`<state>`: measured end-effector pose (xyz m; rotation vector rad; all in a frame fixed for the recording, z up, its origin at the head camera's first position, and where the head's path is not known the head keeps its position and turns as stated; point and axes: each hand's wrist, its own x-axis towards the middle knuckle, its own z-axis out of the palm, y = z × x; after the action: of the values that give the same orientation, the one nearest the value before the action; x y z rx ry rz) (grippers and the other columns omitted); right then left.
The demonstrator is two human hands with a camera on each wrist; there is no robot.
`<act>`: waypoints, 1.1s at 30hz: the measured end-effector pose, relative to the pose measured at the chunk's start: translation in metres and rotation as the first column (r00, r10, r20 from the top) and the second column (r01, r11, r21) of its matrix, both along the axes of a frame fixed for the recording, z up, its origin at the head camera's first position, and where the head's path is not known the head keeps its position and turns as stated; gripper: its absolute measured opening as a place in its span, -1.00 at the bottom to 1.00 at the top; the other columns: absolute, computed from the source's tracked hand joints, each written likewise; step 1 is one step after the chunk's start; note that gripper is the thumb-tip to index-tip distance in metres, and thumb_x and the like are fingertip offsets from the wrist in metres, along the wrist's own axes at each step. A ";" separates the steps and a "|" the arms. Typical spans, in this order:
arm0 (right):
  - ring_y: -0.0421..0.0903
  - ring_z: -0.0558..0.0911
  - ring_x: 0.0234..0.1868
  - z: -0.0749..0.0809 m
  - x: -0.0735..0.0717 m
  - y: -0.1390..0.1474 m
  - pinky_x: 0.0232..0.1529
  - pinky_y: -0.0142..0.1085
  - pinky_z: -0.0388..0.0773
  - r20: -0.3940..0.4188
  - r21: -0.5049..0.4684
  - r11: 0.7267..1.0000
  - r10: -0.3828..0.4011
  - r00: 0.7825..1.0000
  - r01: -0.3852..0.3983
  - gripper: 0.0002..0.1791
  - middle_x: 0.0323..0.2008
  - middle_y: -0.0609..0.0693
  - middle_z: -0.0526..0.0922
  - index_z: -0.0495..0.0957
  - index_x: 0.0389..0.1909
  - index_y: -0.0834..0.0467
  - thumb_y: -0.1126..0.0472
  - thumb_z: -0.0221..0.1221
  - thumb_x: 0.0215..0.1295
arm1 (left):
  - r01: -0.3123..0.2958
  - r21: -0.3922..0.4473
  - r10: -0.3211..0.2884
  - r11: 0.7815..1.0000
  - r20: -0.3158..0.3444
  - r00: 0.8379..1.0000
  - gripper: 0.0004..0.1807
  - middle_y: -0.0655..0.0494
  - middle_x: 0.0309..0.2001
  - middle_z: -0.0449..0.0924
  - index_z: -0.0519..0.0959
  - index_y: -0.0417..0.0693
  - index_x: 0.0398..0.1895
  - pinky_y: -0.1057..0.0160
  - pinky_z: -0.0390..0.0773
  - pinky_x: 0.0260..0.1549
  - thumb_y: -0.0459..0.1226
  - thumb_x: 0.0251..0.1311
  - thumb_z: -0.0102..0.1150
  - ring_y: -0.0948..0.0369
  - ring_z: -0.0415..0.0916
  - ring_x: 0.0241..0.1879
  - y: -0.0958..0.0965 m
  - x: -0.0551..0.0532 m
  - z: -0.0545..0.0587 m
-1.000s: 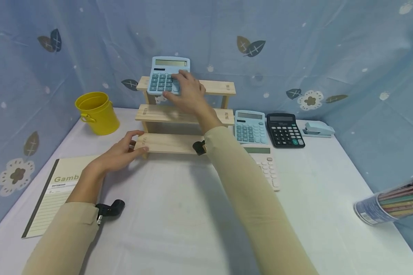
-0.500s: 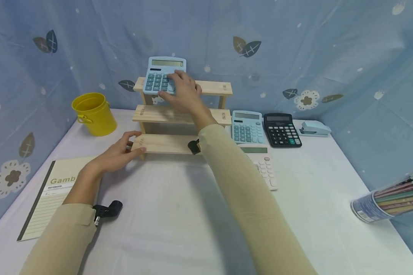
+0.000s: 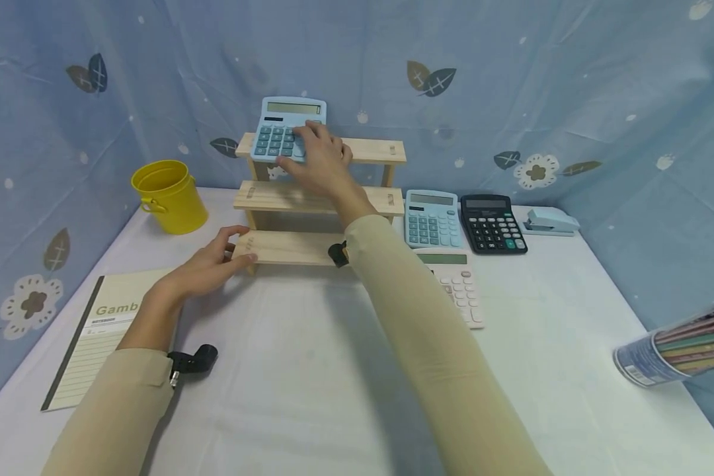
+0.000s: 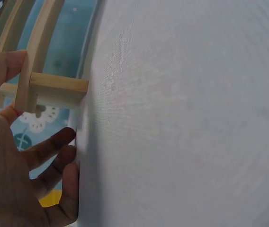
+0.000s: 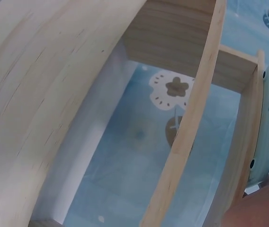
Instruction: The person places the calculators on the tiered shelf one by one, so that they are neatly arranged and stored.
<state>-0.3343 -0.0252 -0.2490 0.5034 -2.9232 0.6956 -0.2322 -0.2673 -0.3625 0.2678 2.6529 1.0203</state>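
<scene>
On the top tier (image 3: 371, 151), near its left end, the right hand (image 3: 320, 160) grips the light-blue calculator (image 3: 281, 127) by its lower right part, arm stretched forward; placing looks nearly done, letting go still left. Lower down, the left hand (image 3: 211, 264) pinches the left end of the wooden rack's bottom tier (image 3: 294, 247), its other fingers loose. Toward the table's (image 3: 571, 317) back edge, right of the rack, a second light-blue calculator (image 3: 431, 220), a black calculator (image 3: 492, 225) and a pale calculator (image 3: 465, 291) remain unshelved.
</scene>
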 end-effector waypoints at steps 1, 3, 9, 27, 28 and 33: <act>0.03 0.06 0.59 0.000 0.000 0.000 0.53 -0.02 -0.05 0.003 -0.004 1.000 0.000 1.000 0.000 -0.24 0.66 -0.21 -0.18 0.09 0.60 -0.25 -0.37 -0.01 0.48 | 0.001 -0.001 -0.001 1.000 0.000 1.000 -0.11 -0.42 0.46 0.20 -0.19 0.15 0.65 -0.40 0.26 0.31 0.22 0.48 -0.04 -0.30 0.28 0.38 0.001 0.000 0.000; 0.03 0.03 0.60 -0.001 0.000 0.000 0.54 -0.03 -0.09 0.007 -0.017 1.000 0.000 1.000 0.000 -0.23 0.66 -0.18 -0.22 0.08 0.60 -0.25 -0.37 -0.01 0.47 | 0.002 -0.004 -0.002 1.000 0.000 1.000 -0.12 -0.43 0.46 0.20 -0.19 0.14 0.65 -0.40 0.27 0.31 0.21 0.49 -0.05 -0.31 0.27 0.38 0.001 -0.001 0.000; 0.04 -0.02 0.62 -0.007 0.005 0.004 0.55 -0.05 -0.14 -0.033 -0.051 0.999 0.018 0.999 -0.019 -0.14 0.66 -0.06 -0.25 0.00 0.63 -0.17 -0.36 0.06 0.45 | -0.002 -0.007 0.002 1.000 -0.012 1.000 -0.13 -0.42 0.46 0.22 -0.17 0.14 0.65 -0.39 0.29 0.30 0.20 0.49 -0.05 -0.30 0.29 0.38 0.001 -0.001 -0.002; 0.21 0.02 0.56 -0.004 0.057 0.060 0.51 0.21 -0.05 -0.117 -0.005 0.960 0.279 0.953 -0.281 -0.07 0.61 0.07 -0.11 -0.07 0.64 -0.05 -0.21 0.17 0.42 | -0.015 -0.006 0.015 1.000 -0.013 1.000 -0.14 -0.41 0.46 0.21 -0.17 0.13 0.65 -0.38 0.30 0.29 0.18 0.50 -0.05 -0.28 0.28 0.37 0.000 0.002 -0.003; 0.20 0.04 0.55 -0.003 0.059 0.065 0.51 0.22 -0.04 -0.115 -0.004 0.956 0.290 0.950 -0.293 -0.07 0.61 0.07 -0.10 -0.06 0.63 -0.04 -0.21 0.18 0.41 | -0.015 -0.007 0.015 1.000 -0.016 1.000 -0.13 -0.41 0.46 0.21 -0.18 0.13 0.65 -0.38 0.30 0.29 0.19 0.51 -0.06 -0.28 0.29 0.37 0.000 0.002 -0.003; 0.20 0.06 0.55 0.003 0.073 0.087 0.48 0.30 -0.03 -0.108 0.012 0.954 0.300 0.948 -0.300 -0.05 0.62 0.06 -0.06 -0.04 0.63 -0.05 -0.24 0.20 0.39 | -0.013 -0.017 0.013 1.000 -0.010 1.000 -0.13 -0.40 0.45 0.22 -0.19 0.14 0.65 -0.37 0.31 0.30 0.20 0.51 -0.08 -0.27 0.30 0.36 0.002 -0.001 -0.002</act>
<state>-0.2613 0.0615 -0.2457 0.9686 -2.7697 0.6799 -0.2333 -0.2654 -0.3641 0.2524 2.6742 1.0025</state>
